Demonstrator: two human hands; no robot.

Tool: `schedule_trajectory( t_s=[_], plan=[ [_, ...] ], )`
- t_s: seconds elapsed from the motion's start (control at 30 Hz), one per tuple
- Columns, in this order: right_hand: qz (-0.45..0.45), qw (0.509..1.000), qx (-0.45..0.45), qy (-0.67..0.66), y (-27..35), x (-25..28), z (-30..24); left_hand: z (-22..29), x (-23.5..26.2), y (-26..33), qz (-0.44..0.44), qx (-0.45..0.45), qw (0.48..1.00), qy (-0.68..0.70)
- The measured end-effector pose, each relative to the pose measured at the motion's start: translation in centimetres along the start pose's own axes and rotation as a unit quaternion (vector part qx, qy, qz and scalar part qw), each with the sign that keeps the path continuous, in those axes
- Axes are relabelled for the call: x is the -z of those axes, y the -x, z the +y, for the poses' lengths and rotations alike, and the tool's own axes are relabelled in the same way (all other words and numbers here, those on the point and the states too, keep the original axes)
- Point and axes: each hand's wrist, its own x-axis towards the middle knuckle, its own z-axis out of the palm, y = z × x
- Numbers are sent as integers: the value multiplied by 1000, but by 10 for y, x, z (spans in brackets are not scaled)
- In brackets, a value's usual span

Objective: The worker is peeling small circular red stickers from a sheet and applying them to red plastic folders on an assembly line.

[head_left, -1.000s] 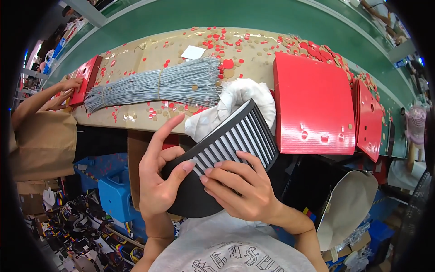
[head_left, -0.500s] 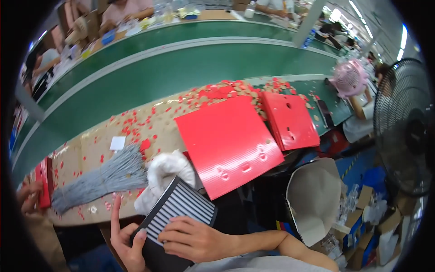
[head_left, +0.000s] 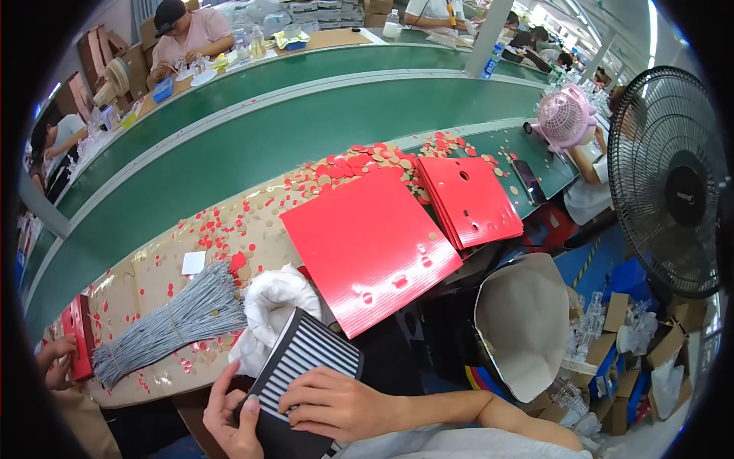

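A flat black piece with white stripes across its face (head_left: 310, 356) lies tilted over my lap. My right hand (head_left: 329, 402) is on its lower part, fingers bent together and pressed against the stripes. My left hand (head_left: 229, 417) is at its lower left edge, thumb by the edge and fingers apart; whether it bears any weight is unclear. Just beyond the striped piece, a bunched white cloth (head_left: 264, 302) sits at the table's edge. A large red corrugated sheet (head_left: 375, 237) with small punched holes lies to the right of the cloth.
A bundle of grey ties (head_left: 176, 317) lies left, near another person's hands (head_left: 57, 363) at a red piece (head_left: 77, 336). Red and tan discs (head_left: 359, 162) litter the table. Right are stacked red sheets (head_left: 474, 199), a lined bin (head_left: 527, 329), a black fan (head_left: 673, 183) and cartons (head_left: 619, 367).
My left index finger, stretched straight up before, is now bent nearer the striped piece. My right hand stays on the stripes. The whole view has shifted slightly.
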Motion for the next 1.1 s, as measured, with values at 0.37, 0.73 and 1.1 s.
schedule_trajectory(
  t_s=[0.37,0.73,1.1],
  plan=[
    [2,999,17,43,12,1,-2,-8,-6,2,16,-24,998,-61],
    [1,1000,26,-4,14,-20,-14,-2,13,23,-34,-18,995,-88],
    [48,990,-109,72,3,83,-9,-29,-34,5,-86,-145,956,-240]
  ],
)
